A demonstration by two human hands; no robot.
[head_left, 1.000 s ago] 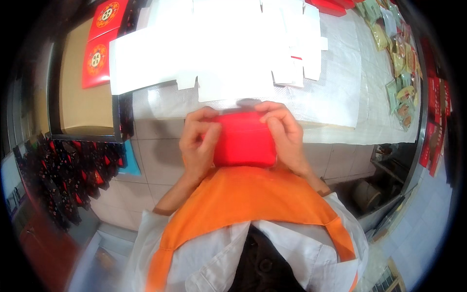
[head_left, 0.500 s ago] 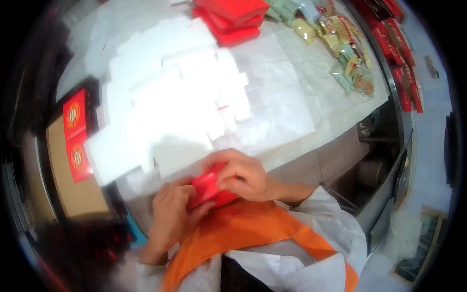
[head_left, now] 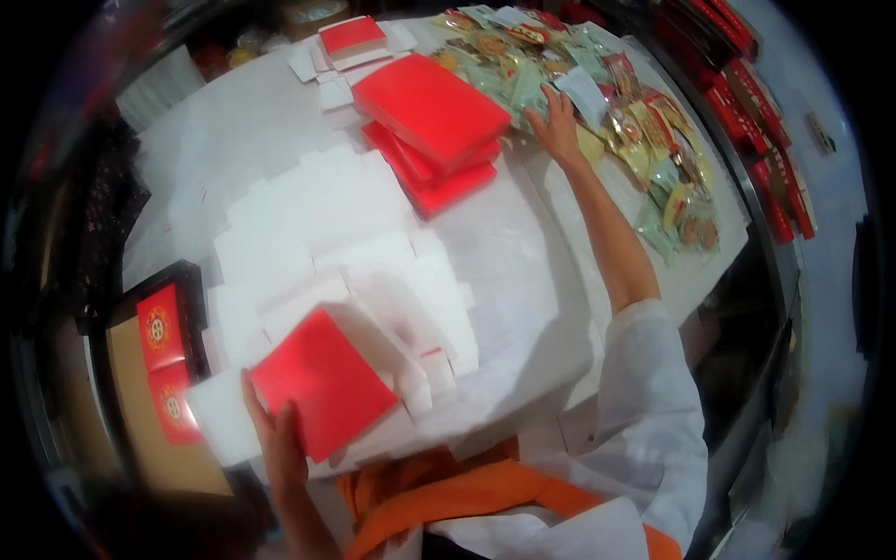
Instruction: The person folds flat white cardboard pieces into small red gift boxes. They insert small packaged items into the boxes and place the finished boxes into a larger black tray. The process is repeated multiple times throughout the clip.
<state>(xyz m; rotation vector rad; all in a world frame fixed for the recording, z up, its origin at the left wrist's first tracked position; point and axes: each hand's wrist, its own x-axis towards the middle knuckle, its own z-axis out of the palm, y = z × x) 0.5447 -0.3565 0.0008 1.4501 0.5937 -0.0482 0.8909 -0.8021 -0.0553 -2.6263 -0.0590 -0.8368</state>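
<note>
My left hand (head_left: pixel 279 439) grips a red box (head_left: pixel 325 385) by its left edge, with the thumb across its top face. The box is above the white blanks at the near left of the table. My right hand (head_left: pixel 557 129) is stretched far out over the heap of small wrapped packets (head_left: pixel 644 131), its fingers spread and nothing seen in them. A pale packet (head_left: pixel 582 96) lies just beside its fingertips. Left of that hand stands a stack of red boxes (head_left: pixel 434 107).
Flat white cardboard blanks (head_left: pixel 308 215) overlap across the table's middle. Another red box (head_left: pixel 353 35) sits at the far edge. At the left, two red printed cards (head_left: pixel 162 327) lie in a dark-rimmed brown carton (head_left: pixel 131 364). Red cartons (head_left: pixel 770 168) stand at the right.
The red box has gone from both hands close to my body into my left hand alone, out over the table. My right hand has let go and reached far forward to the packets.
</note>
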